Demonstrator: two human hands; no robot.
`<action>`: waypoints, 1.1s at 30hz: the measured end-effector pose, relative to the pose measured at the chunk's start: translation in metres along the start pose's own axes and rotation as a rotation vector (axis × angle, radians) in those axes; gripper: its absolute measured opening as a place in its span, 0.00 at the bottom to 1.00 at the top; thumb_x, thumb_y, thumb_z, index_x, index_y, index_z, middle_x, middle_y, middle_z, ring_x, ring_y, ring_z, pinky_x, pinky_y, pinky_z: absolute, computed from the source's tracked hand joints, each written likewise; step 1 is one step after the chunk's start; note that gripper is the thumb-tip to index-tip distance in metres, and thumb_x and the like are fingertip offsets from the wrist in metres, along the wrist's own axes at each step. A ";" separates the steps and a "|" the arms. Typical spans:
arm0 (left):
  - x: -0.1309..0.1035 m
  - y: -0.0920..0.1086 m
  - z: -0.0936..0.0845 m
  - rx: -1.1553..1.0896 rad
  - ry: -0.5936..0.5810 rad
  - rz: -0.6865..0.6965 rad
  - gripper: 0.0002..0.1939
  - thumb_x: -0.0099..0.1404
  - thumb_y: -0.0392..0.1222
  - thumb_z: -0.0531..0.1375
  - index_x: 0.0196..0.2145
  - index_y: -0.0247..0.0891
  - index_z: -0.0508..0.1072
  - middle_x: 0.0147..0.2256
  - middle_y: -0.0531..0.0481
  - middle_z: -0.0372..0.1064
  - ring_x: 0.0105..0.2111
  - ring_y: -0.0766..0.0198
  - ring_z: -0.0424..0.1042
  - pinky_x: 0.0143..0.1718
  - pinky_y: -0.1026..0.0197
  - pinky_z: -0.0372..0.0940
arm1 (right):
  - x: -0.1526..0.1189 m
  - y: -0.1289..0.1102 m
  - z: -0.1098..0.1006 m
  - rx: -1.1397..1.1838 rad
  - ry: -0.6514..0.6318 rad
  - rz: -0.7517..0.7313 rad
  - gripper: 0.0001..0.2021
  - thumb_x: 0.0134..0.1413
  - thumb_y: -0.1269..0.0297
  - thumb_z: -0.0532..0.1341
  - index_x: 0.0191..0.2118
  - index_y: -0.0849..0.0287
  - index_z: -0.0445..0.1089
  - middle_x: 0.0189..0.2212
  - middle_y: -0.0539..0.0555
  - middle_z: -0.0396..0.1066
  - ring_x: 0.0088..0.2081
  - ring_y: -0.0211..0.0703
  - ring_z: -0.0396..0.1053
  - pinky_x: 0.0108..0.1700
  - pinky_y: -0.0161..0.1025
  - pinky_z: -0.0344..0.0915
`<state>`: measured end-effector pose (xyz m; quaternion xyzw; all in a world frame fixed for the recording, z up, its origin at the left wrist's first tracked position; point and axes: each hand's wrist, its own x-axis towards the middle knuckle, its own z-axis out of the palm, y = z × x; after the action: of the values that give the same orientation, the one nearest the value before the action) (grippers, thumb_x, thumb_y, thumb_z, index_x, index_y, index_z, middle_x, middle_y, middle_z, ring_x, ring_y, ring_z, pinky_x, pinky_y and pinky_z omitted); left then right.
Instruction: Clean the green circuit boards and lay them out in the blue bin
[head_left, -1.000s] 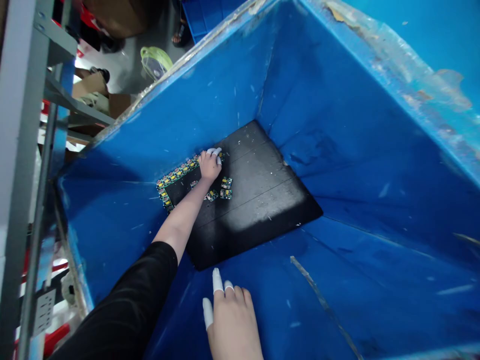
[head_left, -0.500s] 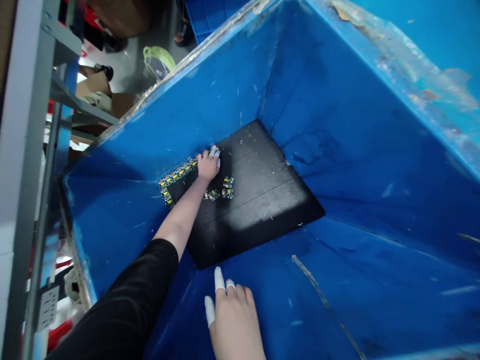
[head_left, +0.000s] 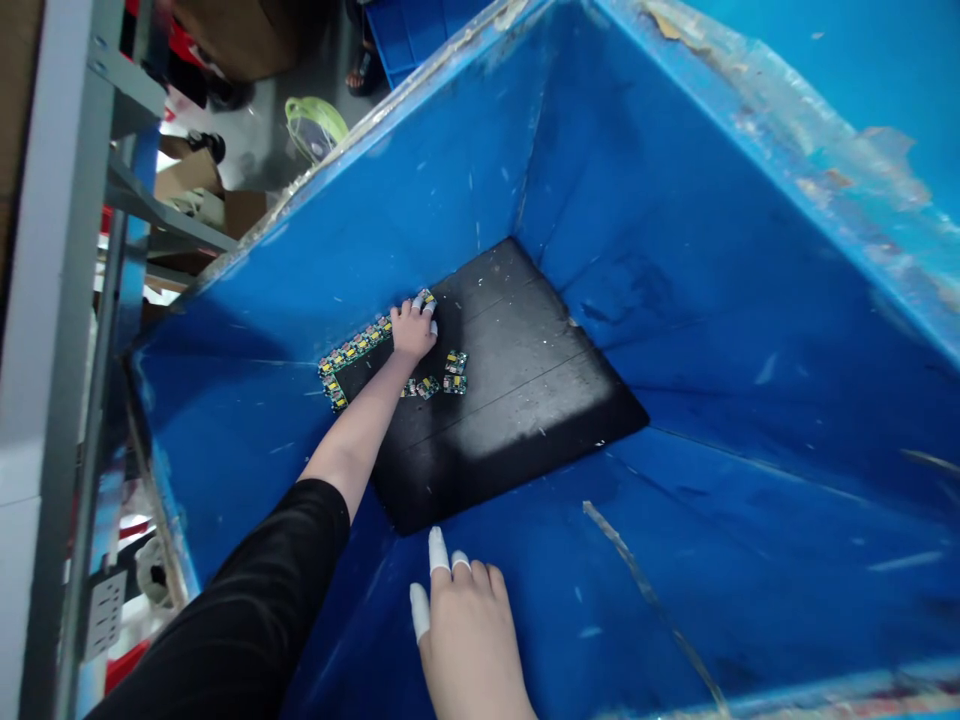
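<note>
My left hand (head_left: 413,328) reaches deep into a blue bin, palm down. White finger cots cover some of its fingers. Its fingertips rest at the far end of a row of small green circuit boards (head_left: 356,347) with yellow parts; the thumb stands apart from the fingers. A circuit board (head_left: 427,297) shows just beyond the fingertips. Several loose circuit boards (head_left: 454,384) lie on the black base panel (head_left: 517,350), right of the wrist. Close to the camera, my right hand (head_left: 469,630) is held over the near wall, fingers extended, three wearing white cots, nothing held.
Sloping blue bin walls (head_left: 675,240) surround the panel, with worn, taped rims (head_left: 795,120). A grey metal frame (head_left: 56,270) stands on the left, with a power strip (head_left: 105,612). Beyond the rim are cardboard boxes (head_left: 187,175), a green-rimmed fan (head_left: 315,125) and a person's foot (head_left: 362,75).
My left fingers have drawn back slightly, and more of the end circuit board shows beyond them. My right hand stays nearly in place. The view has shifted slightly.
</note>
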<state>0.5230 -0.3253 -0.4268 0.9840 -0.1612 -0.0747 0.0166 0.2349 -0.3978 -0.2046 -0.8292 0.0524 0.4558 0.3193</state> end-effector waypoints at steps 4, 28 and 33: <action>0.000 0.001 -0.001 -0.027 0.085 -0.131 0.18 0.69 0.45 0.58 0.55 0.41 0.69 0.58 0.41 0.65 0.57 0.47 0.64 0.57 0.36 0.58 | 0.002 0.002 0.004 -0.004 0.023 0.007 0.18 0.64 0.72 0.50 0.48 0.65 0.76 0.45 0.70 0.76 0.50 0.62 0.72 0.55 0.57 0.61; -0.023 0.046 0.002 0.026 -0.199 0.290 0.17 0.69 0.44 0.59 0.54 0.38 0.69 0.59 0.42 0.64 0.56 0.50 0.66 0.56 0.41 0.63 | 0.002 0.000 0.006 -0.014 0.026 0.016 0.18 0.65 0.69 0.50 0.47 0.62 0.77 0.45 0.69 0.77 0.49 0.61 0.72 0.54 0.56 0.62; -0.041 0.040 0.011 0.015 -0.175 0.271 0.21 0.69 0.46 0.59 0.57 0.38 0.67 0.62 0.40 0.60 0.59 0.48 0.64 0.58 0.39 0.61 | 0.003 0.000 0.015 -0.067 0.105 0.049 0.16 0.65 0.68 0.52 0.44 0.65 0.78 0.44 0.70 0.77 0.48 0.59 0.73 0.54 0.53 0.62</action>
<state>0.4705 -0.3505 -0.4299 0.9430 -0.2939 -0.1561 0.0049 0.2257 -0.3880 -0.2129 -0.8607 0.0742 0.4209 0.2768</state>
